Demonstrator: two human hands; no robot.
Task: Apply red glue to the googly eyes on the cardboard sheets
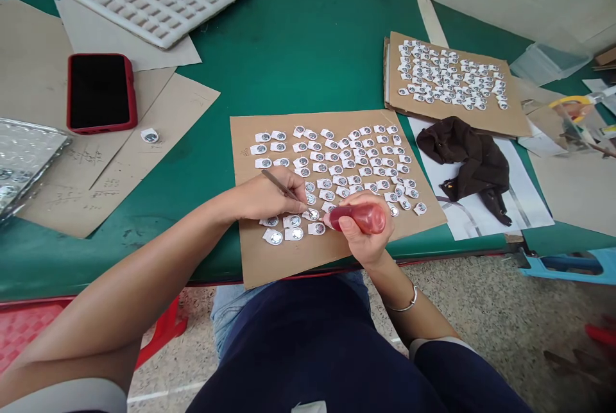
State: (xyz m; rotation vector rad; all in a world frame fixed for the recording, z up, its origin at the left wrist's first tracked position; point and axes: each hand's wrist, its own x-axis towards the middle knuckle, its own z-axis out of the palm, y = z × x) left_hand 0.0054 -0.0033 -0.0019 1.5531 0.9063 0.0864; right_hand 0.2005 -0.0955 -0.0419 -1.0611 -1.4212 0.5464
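Pinched in my left hand (272, 193) is a pair of thin metal tweezers (280, 184), its tip down at one of the small round pieces on white tabs (312, 214). My right hand (368, 233) wraps around a red squeeze bottle (360, 217), tilted so its nozzle points left at the same piece. Both hands are over a brown cardboard sheet (269, 265), on which rows of these tabbed pieces lie. Whether the nozzle touches the piece, I cannot tell.
Behind on the right, a cardboard stack (394, 99) bears more tabbed pieces. A dark cloth (481, 160) lies on white paper. At left are a red-cased phone (101, 92), one loose tabbed piece (150, 136) and a white gridded tray (163, 34). A clear container (548, 63) stands far right.
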